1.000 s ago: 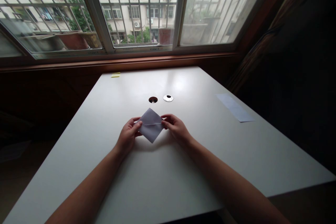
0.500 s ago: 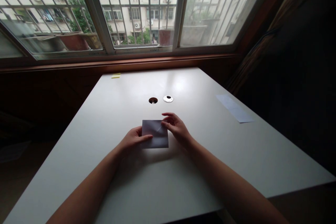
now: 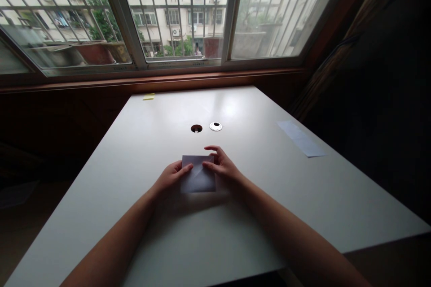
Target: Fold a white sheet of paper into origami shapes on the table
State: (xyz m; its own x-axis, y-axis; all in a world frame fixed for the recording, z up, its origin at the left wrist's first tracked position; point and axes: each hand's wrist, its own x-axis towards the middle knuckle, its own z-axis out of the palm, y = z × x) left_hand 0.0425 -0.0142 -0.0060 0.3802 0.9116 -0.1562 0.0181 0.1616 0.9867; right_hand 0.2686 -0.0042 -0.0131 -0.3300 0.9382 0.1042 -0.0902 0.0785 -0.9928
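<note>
Between my hands is a small, nearly square piece of pale paper (image 3: 198, 183), lifted a little off the table, with its shadow below. Diagonal crease or fold lines run across its face. My left hand (image 3: 171, 175) grips its left edge, thumb on the near face and the other fingers hidden behind. At the upper right edge, my right hand (image 3: 224, 165) pinches the paper with its thumb on the face. Its index finger is raised above the top edge; the remaining fingers are partly hidden.
The white table (image 3: 114, 152) reaches toward a barred window. Beyond my hands are a round hole (image 3: 196, 128) and a ring-shaped cover (image 3: 216, 126). A pale paper sheet (image 3: 301, 139) lies at the right edge, yellow sticky notes (image 3: 148, 97) at the far left corner.
My right thumb has moved left and down onto the paper's face. My left thumb has shifted up, and the paper's tilt has changed, its face now looking lighter.
</note>
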